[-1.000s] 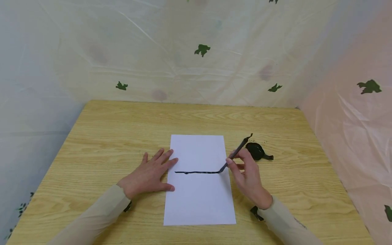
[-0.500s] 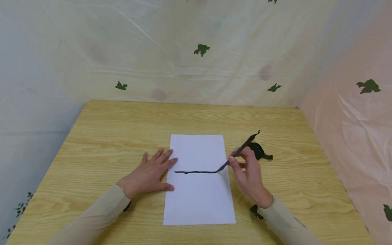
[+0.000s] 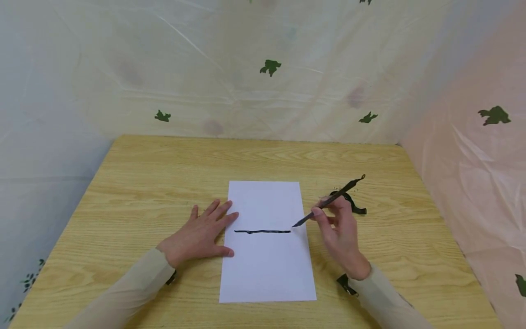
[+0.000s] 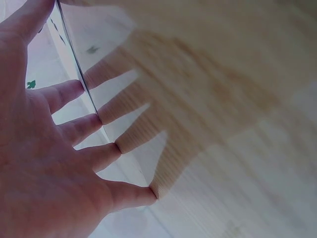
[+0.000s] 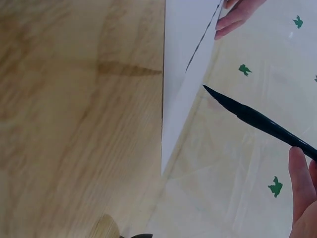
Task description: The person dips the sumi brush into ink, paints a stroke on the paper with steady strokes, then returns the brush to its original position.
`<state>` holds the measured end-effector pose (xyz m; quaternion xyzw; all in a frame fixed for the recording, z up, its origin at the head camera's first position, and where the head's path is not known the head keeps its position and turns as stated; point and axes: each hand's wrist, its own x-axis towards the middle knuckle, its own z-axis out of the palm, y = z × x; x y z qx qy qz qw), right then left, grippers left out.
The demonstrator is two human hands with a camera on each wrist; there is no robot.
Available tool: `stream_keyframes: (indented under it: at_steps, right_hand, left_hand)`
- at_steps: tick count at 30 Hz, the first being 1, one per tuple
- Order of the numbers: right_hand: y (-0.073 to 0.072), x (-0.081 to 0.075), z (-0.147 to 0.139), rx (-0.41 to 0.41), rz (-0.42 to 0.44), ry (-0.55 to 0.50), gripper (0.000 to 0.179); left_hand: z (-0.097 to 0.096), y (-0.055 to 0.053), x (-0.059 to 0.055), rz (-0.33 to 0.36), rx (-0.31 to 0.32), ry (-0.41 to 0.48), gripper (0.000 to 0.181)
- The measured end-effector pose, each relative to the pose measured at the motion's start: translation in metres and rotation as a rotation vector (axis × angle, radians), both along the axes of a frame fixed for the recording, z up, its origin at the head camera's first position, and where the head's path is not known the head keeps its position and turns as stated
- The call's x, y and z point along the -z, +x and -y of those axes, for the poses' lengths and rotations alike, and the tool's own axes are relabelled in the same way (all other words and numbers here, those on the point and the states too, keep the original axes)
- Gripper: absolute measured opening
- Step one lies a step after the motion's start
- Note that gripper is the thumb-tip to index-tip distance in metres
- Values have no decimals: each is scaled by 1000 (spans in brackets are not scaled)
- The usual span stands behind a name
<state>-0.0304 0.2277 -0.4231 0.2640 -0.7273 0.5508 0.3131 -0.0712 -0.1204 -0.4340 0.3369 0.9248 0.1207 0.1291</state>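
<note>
A white sheet of paper [image 3: 267, 269] lies on the table and bears one black horizontal stroke [image 3: 263, 231]. With fingers spread, my left hand [image 3: 199, 235] rests on the sheet's left edge; in the left wrist view its fingertips [image 4: 130, 194] touch down along a line. My right hand [image 3: 339, 235] pinches a dark ink brush [image 3: 347, 186] with a hanging loop on its end, thumb and fingers round the handle. The brush slants up to the right, its pointed tip close above the stroke's right end. In the right wrist view the tip [image 5: 210, 90] shows apart from the paper.
Behind my right hand is a round black object [image 3: 359, 211] with a short spout-like end, partly hidden by hand and brush. The wooden table [image 3: 164, 169] reaches back to pale sheeting [image 3: 222, 82] with green bird-like shapes, which also hangs at both sides.
My right hand has moved slightly right and tilted the brush lower; its tip has lifted off the right end of the stroke. The left hand has stayed put.
</note>
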Motion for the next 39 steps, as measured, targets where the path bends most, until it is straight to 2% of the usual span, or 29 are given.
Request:
stream_keyframes:
  at_steps: [13,22,31,39]
  right_hand:
    - [0,-6,-4,-32,-47,-85,33]
    - [2,-11,-11,-72,-88,-205,40]
    - [4,-15,-30,-117,-141,-312,37]
    - [10,-23,-53,-93,-150,-342,33]
  left_hand:
    - [-2,1,-2,-6,-3,-5,94]
    - [-3,1,-2,-4,-5,-8,95]
    - [-3,1,-1,2,-6,-8,95]
    - [-3,1,-1,1,-9,-12,95]
